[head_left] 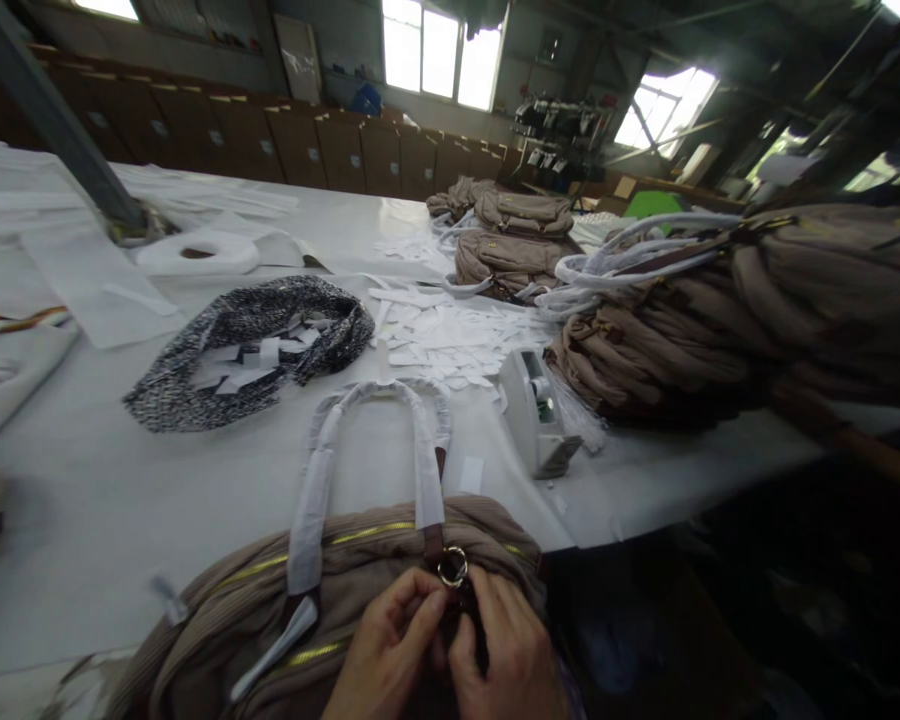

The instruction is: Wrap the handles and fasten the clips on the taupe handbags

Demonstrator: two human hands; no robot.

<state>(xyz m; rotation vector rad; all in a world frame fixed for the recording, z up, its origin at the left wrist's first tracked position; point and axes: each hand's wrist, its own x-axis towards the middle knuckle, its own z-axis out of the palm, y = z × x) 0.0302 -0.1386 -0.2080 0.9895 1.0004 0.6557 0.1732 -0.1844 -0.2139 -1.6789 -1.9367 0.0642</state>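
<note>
A taupe ribbed handbag [375, 550] with gold zippers lies in front of me on the table. Its two handles [427, 450] are wrapped in white paper and stand up toward the far side. Just below the base of the right handle hangs a gold ring [452, 567]. My left hand [394, 640] is closed in a pinch beside the ring. Opposite it, my right hand [502, 640] has its fingers curled around a dark brown strap [469, 605] under the ring. What the left fingertips pinch is hidden between the hands.
A tape dispenser [532, 420] stands right of the handles. Beyond lie loose white paper slips [450, 340] and a black-and-white knitted cloth [255, 350] with slips in it. More taupe bags [660, 350] are piled right. A metal post [60, 120] rises at left.
</note>
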